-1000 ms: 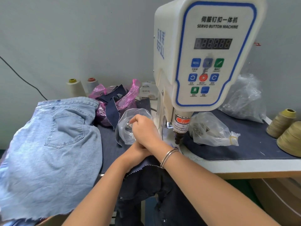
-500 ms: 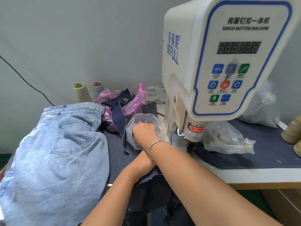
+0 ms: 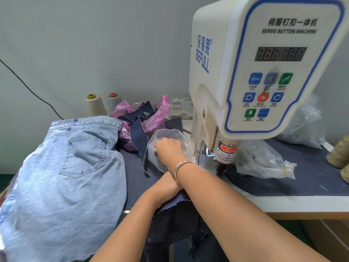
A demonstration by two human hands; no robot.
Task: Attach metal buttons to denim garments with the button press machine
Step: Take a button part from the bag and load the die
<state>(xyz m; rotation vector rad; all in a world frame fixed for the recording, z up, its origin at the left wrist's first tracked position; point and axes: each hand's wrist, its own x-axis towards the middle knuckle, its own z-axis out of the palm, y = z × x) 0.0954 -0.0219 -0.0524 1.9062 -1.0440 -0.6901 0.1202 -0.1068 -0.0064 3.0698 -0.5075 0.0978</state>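
Under crossed hands (image 3: pixel 170 148), dark denim (image 3: pixel 175 208).

white servo button press machine (image 3: pixel 245 72): 1 | clear plastic bags: 3 | pink plastic bag (image 3: pixel 158 114): 1 | thread cones: 4 | hands: 2

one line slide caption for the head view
Right hand reaches into a clear bag beside the button machine.
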